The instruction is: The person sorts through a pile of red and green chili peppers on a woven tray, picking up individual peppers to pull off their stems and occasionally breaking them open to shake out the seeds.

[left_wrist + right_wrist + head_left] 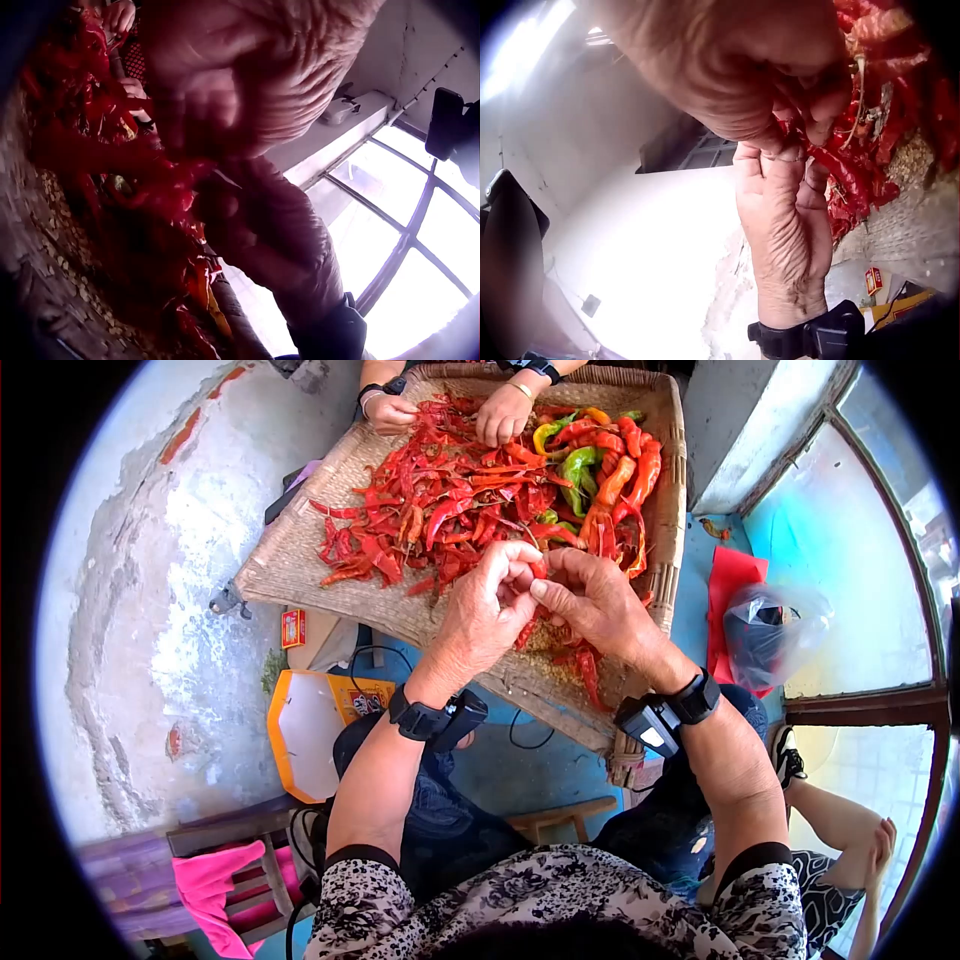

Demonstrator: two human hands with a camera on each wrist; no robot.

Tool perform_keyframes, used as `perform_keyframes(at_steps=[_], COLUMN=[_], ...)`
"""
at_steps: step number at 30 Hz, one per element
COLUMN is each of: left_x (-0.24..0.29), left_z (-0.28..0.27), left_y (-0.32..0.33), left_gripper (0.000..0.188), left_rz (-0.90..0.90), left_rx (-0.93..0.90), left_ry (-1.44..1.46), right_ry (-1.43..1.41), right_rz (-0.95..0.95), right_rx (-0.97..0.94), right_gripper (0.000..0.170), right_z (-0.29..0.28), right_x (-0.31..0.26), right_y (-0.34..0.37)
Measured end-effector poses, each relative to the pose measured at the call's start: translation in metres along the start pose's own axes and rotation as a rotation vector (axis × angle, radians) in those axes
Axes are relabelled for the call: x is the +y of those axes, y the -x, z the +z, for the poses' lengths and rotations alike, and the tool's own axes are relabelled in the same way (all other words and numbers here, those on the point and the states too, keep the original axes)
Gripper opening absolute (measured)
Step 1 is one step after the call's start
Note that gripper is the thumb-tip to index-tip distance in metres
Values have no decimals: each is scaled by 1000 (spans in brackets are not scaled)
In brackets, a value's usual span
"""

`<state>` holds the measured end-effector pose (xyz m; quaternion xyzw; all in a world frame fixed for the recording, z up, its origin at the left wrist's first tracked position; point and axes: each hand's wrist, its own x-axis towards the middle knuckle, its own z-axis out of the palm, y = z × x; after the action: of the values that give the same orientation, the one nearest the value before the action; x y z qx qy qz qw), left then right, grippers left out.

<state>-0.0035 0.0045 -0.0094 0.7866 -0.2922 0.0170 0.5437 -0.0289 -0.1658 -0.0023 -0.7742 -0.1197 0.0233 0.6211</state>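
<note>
- Head: left hand (478, 615) and right hand (603, 610) pinch a red chili (538, 569) between them, running near to far above the woven tray (290, 545).
- Left wrist: axis blurred.
- Right wrist: chili mostly covered; neither hand clearly nearer.

The left hand (480, 612) and the right hand (597, 610) partly hid one red pepper (539, 570); beyond the tray's (292, 565) far edge, another person's arms (381, 370) were cut.

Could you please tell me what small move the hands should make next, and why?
I would probably pull the red pepper apart: the left hand and right hand both pinch it, close together, above the basket, where loose seeds lie.
</note>
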Motion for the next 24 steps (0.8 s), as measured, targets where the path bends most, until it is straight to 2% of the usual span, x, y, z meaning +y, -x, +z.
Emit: perform_keyframes(at_steps=[3, 4, 5, 7, 8, 12, 18, 24], left_x=[-2, -1, 0, 0, -1, -15, -15, -12], left_z=[3, 2, 0, -6, -8, -18, -24, -17], left_y=[2, 2, 1, 1, -1, -5, -3, -2], left_gripper=[33, 40, 40, 46, 47, 39, 40, 40], left_rz=[-5, -2, -2, -147, -137, -176, -266, -321], left_rx=[30, 32, 34, 32, 91, 237, 198, 113], left_ry=[100, 134, 134, 249, 237, 219, 488, 394], right_ry=[-12, -146, -144, -194, -218, -253, -336, -578], right_rz=[-24, -4, -5, 59, 65, 73, 90, 61], right_rx=[29, 24, 22, -8, 0, 13, 29, 93], right_gripper=[18, 11, 11, 8, 7, 7, 9, 10], right_z=[1, 2, 0, -6, -7, -12, -27, -52], right_x=[-1, 5, 3, -4, -2, -7, -13, -18], right_y=[2, -1, 0, 2, 1, 1, 0, 2])
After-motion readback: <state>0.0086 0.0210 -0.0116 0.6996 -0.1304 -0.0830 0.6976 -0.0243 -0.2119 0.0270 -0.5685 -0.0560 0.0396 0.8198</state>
